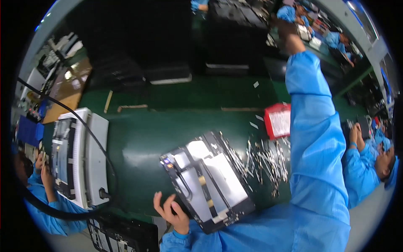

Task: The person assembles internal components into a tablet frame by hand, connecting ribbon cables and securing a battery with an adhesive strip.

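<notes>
An opened tablet-like device (222, 168) with silver panels, black strips and a small circuit board lies tilted at the near middle of the green table. My left hand (174, 214) is beside its lower left edge, palm up, fingers apart and gripping nothing. The left sleeve passes along the device's near edge. My right arm stretches far forward on the right; my right hand (289, 38) is at the dark stack (239, 17) at the back. It is dark and smeared there, so its fingers and anything in them cannot be made out.
Many thin metallic strips (268, 164) are scattered right of the device, near a red bin (277, 122) with a white label. On the left stand a white machine (94, 159) and a black cable (90, 130). Co-workers in blue sit on both sides. Another dark device (121, 235) is at lower left.
</notes>
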A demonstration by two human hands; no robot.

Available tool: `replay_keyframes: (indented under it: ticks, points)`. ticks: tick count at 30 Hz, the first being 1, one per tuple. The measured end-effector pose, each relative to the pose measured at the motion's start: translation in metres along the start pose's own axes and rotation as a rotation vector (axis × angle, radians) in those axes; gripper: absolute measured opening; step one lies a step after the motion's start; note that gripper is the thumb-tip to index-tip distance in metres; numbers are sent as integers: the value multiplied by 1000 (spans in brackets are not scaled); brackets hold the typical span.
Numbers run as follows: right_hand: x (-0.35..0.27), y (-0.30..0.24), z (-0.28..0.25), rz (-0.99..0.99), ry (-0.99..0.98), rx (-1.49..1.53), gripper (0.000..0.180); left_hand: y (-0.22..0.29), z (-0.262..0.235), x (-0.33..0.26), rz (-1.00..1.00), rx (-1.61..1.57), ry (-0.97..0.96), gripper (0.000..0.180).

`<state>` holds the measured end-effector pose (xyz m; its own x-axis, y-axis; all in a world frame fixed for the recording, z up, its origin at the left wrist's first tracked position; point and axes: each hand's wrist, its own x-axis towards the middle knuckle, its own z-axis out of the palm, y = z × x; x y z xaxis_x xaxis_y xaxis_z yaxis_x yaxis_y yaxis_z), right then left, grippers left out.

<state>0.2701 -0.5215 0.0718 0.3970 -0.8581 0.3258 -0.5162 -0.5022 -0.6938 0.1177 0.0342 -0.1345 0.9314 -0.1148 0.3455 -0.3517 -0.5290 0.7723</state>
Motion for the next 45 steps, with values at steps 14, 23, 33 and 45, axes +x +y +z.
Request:
replay_keyframes:
  ticks: [14,23,33,45]
  points:
    - [-376,132,-126,-269,-654,-334,21,-8,2,-11,111,-28,-23,26]
    - [-373,165,-124,-160,-676,-191,15,1,-10,-25,-51,-166,36,26]
    - [-463,48,-155,29,-1326,668,14,74,-59,-69,100,-496,-284,38]
    - [-502,13,-106,-315,-1237,749,13,58,-61,-44,2,-899,-521,33]
